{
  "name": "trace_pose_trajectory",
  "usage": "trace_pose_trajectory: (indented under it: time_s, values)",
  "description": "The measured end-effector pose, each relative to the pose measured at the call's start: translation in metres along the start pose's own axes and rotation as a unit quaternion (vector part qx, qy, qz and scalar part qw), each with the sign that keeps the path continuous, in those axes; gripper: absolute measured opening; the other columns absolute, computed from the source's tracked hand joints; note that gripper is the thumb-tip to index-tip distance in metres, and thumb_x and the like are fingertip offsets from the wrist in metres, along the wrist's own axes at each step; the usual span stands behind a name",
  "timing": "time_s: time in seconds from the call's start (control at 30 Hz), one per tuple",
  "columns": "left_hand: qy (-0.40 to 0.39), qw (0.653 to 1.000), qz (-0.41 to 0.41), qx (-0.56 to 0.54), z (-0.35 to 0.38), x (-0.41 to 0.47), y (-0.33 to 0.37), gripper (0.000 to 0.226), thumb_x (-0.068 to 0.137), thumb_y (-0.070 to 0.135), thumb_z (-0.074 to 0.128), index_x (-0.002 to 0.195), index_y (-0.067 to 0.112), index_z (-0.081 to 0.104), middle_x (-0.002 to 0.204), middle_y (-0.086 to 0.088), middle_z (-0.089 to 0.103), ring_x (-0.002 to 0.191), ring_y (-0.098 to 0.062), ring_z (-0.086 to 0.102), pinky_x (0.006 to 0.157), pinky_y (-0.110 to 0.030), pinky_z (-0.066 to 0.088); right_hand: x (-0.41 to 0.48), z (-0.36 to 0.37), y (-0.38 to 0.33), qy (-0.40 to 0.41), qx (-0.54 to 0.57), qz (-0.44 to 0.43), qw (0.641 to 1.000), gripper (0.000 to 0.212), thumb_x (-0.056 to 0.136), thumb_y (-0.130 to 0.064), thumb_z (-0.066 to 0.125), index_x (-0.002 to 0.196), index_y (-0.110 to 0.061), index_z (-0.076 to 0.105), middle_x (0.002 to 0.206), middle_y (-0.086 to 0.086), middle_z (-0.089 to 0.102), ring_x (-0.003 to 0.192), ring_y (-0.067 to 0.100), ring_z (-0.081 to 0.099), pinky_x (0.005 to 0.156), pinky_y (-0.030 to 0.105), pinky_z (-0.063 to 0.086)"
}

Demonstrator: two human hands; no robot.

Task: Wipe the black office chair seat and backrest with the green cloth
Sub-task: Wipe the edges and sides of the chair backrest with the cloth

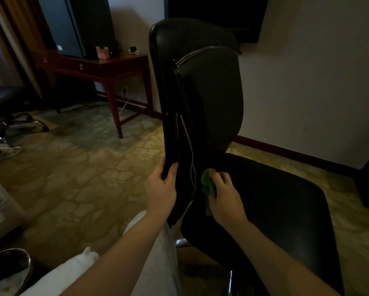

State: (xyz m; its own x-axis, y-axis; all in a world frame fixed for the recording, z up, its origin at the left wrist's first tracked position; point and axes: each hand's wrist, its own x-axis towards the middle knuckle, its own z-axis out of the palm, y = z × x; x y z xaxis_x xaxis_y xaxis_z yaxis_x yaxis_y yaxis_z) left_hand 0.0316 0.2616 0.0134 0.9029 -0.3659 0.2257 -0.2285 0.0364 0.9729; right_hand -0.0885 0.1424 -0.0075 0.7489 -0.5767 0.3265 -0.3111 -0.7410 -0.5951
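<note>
Dim, warm-toned room, black chair point(211, 107) nearly swallowed in shadow, carpet point(76, 167) palely lit toward 9 o'clock, chair shadow on the wall point(307, 82) at 2 o'clock, wide-angle bending at edges, soft grainy detail throughout

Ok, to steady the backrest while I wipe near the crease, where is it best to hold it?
Hold the backrest by its thin side edge low down, coming from its left, as the left hand does now: that edge is narrow enough for fingers to wrap. This leaves the padded front free for the right hand and green cloth at the seat junction.
</note>
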Motion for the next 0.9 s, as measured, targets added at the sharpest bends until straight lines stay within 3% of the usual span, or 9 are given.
trace_pose_trajectory:
  time_s: [0.13, 0.23, 0.33, 0.53, 0.73, 0.9]
  values:
    - [-0.003, 1.0, -0.007, -0.004, 0.001, -0.002, -0.003, 0.039, 0.1, 0.033, 0.058, 0.138, 0.027, 0.059, 0.106, 0.018, 0.072, 0.095, 0.004, 0.068, 0.081, -0.021, 0.057, 0.018, -0.018, -0.008, 0.057, 0.015, -0.04, 0.997, 0.046, 0.091, -0.006, 0.058, 0.134, -0.019, 0.047, 0.135, -0.002, 0.04, 0.104, 0.017, 0.056, 0.084, 0.026, 0.053]
    - [-0.005, 1.0, -0.011, -0.003, 0.001, -0.003, -0.002, 0.041, 0.1, 0.033, 0.058, 0.14, 0.027, 0.057, 0.106, 0.021, 0.071, 0.095, 0.005, 0.068, 0.081, -0.021, 0.058, 0.024, -0.02, -0.021, 0.092, 0.01, -0.073, 0.993, 0.046, 0.089, -0.005, 0.059, 0.133, -0.016, 0.049, 0.135, 0.001, 0.041, 0.106, 0.016, 0.055, 0.087, 0.024, 0.052]
    - [-0.013, 1.0, -0.014, -0.009, -0.001, -0.003, 0.0, 0.041, 0.099, 0.032, 0.059, 0.14, 0.027, 0.057, 0.11, 0.018, 0.072, 0.098, 0.003, 0.068, 0.085, -0.024, 0.058, 0.013, -0.006, -0.017, 0.083, -0.003, -0.066, 0.994, 0.045, 0.091, -0.008, 0.06, 0.134, -0.016, 0.049, 0.137, 0.002, 0.041, 0.113, 0.017, 0.054, 0.091, 0.023, 0.051]
    - [-0.013, 1.0, -0.004, 0.014, -0.001, 0.001, -0.007, 0.044, 0.099, 0.038, 0.058, 0.141, 0.025, 0.056, 0.121, 0.014, 0.07, 0.107, 0.002, 0.065, 0.092, -0.027, 0.056, -0.015, 0.008, 0.02, -0.014, -0.017, -0.039, 0.999, 0.045, 0.091, -0.01, 0.059, 0.135, -0.018, 0.049, 0.137, 0.002, 0.04, 0.111, 0.023, 0.055, 0.088, 0.027, 0.052]
    - [-0.009, 1.0, 0.002, 0.007, 0.002, 0.001, -0.008, 0.041, 0.1, 0.034, 0.057, 0.141, 0.027, 0.056, 0.118, 0.013, 0.071, 0.105, -0.002, 0.067, 0.09, -0.029, 0.058, 0.015, -0.017, 0.003, 0.069, -0.012, -0.075, 0.995, 0.044, 0.09, -0.007, 0.061, 0.132, -0.014, 0.051, 0.135, 0.006, 0.044, 0.102, 0.023, 0.057, 0.077, 0.023, 0.045]
    - [-0.008, 1.0, -0.006, 0.015, 0.002, 0.001, -0.005, 0.042, 0.1, 0.038, 0.057, 0.141, 0.03, 0.055, 0.119, 0.016, 0.07, 0.106, 0.0, 0.066, 0.092, -0.035, 0.058, 0.009, -0.005, -0.007, 0.059, -0.034, -0.085, 0.994, 0.047, 0.09, -0.009, 0.062, 0.134, -0.015, 0.049, 0.136, 0.005, 0.043, 0.106, 0.023, 0.058, 0.084, 0.026, 0.053]
